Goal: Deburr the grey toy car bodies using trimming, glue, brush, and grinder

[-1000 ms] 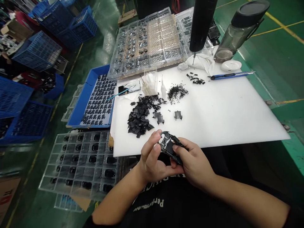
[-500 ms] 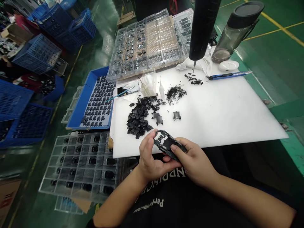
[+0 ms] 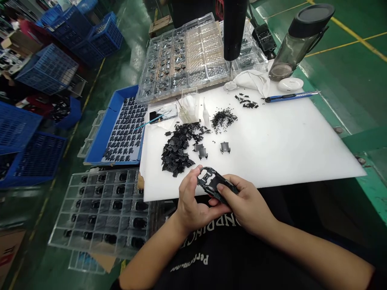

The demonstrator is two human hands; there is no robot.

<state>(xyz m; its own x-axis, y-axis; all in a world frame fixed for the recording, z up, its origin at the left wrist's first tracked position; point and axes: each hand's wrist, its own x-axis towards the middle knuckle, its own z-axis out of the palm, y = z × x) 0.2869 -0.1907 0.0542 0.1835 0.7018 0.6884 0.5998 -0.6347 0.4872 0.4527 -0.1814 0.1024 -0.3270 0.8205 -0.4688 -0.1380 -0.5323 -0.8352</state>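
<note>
Both hands hold a black plastic frame with cut-outs [image 3: 213,181] over the front edge of the white board [image 3: 287,149]. My left hand [image 3: 193,201] supports its far end and underside with the fingers. My right hand [image 3: 246,199] grips the near end, thumb pressed on a flat dark panel in the frame. Just beyond lies a heap of black plastic pieces [image 3: 177,149], with a single black piece [image 3: 225,147] to its right. Farther back are a scatter of tiny black parts [image 3: 223,119] and a few flat black bits [image 3: 248,101].
A hanging black electric screwdriver [image 3: 234,32] points down near the clear compartment tray [image 3: 208,24]. A bottle [image 3: 284,52], white case [image 3: 290,84] and blue knife [image 3: 292,96] stand at the right. Left are a blue bin [image 3: 99,141] and another compartment tray [image 3: 102,219].
The hanging screwdriver has swung to the left and away from the flat black bits. Both hands keep the frame in nearly the same place.
</note>
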